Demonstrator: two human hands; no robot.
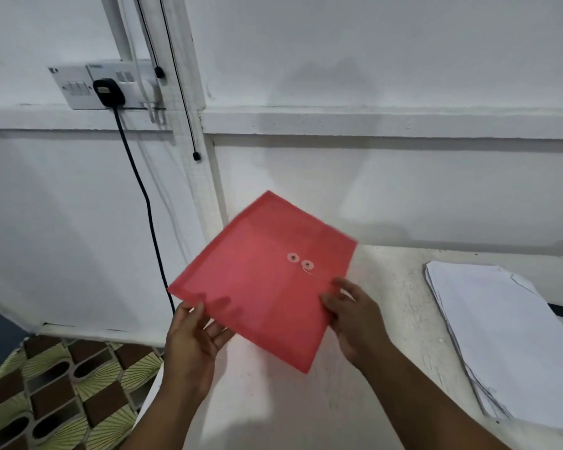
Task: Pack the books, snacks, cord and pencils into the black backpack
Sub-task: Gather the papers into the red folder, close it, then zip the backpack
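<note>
We see a stack of white paper sheets [501, 336] lying on the white worktop [403, 319] at the right, well apart from our hands. On the white wall, a black plug [108, 92] sits in a white socket panel [78, 87], its black cable [143, 196] hanging down towards the patterned green and brown floor covering [62, 391].

The translucent red plastic envelope folder [267, 274], with two round string-tie buttons, is held tilted above the worktop's left edge. Our left hand [192, 339] grasps its lower left edge, fingers underneath and thumb on top. Our right hand [355, 319] pinches its right edge.
</note>
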